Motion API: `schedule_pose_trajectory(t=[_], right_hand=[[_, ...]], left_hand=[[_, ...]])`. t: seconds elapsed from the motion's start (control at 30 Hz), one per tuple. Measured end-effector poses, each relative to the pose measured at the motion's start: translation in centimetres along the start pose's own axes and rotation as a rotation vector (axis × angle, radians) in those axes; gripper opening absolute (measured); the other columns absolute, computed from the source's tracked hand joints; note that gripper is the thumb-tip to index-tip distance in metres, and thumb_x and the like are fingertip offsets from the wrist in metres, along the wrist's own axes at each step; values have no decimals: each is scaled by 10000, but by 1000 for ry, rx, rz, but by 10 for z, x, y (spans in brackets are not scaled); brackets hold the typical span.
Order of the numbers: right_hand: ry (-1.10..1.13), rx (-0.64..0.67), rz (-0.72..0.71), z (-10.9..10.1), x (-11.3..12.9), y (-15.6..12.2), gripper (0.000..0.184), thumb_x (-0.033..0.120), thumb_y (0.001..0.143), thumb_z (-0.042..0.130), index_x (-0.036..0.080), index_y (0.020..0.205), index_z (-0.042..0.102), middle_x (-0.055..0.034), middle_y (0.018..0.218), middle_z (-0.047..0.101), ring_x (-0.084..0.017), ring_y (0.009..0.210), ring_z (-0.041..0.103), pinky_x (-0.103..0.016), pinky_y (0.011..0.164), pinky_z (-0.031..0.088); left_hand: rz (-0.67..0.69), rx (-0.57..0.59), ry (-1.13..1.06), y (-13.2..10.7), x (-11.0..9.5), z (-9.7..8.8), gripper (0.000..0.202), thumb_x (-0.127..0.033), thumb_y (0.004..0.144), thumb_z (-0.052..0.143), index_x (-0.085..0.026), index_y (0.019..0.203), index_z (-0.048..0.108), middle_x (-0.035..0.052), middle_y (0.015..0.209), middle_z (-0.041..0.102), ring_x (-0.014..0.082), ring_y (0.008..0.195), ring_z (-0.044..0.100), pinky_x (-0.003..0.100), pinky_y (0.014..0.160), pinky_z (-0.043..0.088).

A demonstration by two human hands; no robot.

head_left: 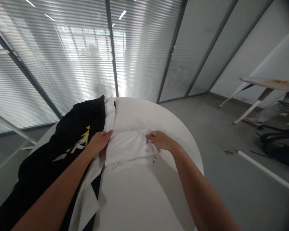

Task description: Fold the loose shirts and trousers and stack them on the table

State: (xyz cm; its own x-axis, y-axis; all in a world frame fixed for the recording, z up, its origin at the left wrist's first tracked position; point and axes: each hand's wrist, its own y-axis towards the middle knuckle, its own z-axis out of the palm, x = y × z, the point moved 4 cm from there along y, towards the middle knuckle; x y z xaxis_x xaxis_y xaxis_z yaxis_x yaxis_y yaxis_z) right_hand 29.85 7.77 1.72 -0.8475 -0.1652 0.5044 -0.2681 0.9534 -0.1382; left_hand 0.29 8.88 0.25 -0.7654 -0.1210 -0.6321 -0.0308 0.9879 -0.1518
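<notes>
A folded white cloth garment (pixel 127 150) lies on the round white table, with a small strip of its lower layer showing along the near edge. My left hand (pixel 99 141) grips its left side, and my right hand (pixel 160 140) holds its right corner. The fingers of both hands lie close together, and the thumbs are hidden. Just left of my left hand, a black garment with a yellow and white print (pixel 62 144) is heaped over the table's left side. White fabric (pixel 85 202) lies on it under my left forearm.
The round table's edge (pixel 185 144) curves down to a grey floor on the right. Beyond it stand a glass wall with blinds (pixel 139 57), a low trestle table (pixel 267 85), a black bag (pixel 276 149) and a white tube (pixel 267 171) on the floor.
</notes>
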Motion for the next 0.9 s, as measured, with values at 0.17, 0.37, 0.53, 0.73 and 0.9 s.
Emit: schedule_pose_trajectory(t=[0.17,0.37,0.53,0.73,0.9], right_hand=[[45,23,-4,-2,0,-1,461,546,887,410,174,654,551,-72,704,644,-156,611,526,-255,573,341],[85,176,51,-5,-20,-10,469,468,913,368,191,547,465,-29,525,537,-137,508,482,-247,548,358],[-8,146,47,-2,-15,-6,442,356,939,340,185,560,488,-59,578,593,-144,557,527,-239,580,367],[-103,-140,100,-8,-2,0,413,389,944,333,162,709,586,-93,720,655,-157,671,564,-241,607,337],[-60,176,79,-7,-6,-14,587,603,896,348,171,550,543,-60,551,581,-148,546,524,-264,584,338]], left_hand=[[136,-21,164,5,-4,3,385,-505,802,473,-187,622,593,61,656,623,202,670,593,271,610,363],[90,-80,167,3,2,-3,367,-434,852,400,-192,633,568,33,560,590,167,561,563,258,563,361],[11,-115,138,1,4,-6,343,-439,854,412,-190,705,596,25,540,596,167,518,571,255,543,387],[-36,208,46,-18,2,-7,630,-736,794,329,-189,550,525,29,421,533,161,386,512,267,465,369],[134,559,183,-37,-5,-7,596,-732,679,538,-166,502,595,58,506,617,137,454,508,254,504,347]])
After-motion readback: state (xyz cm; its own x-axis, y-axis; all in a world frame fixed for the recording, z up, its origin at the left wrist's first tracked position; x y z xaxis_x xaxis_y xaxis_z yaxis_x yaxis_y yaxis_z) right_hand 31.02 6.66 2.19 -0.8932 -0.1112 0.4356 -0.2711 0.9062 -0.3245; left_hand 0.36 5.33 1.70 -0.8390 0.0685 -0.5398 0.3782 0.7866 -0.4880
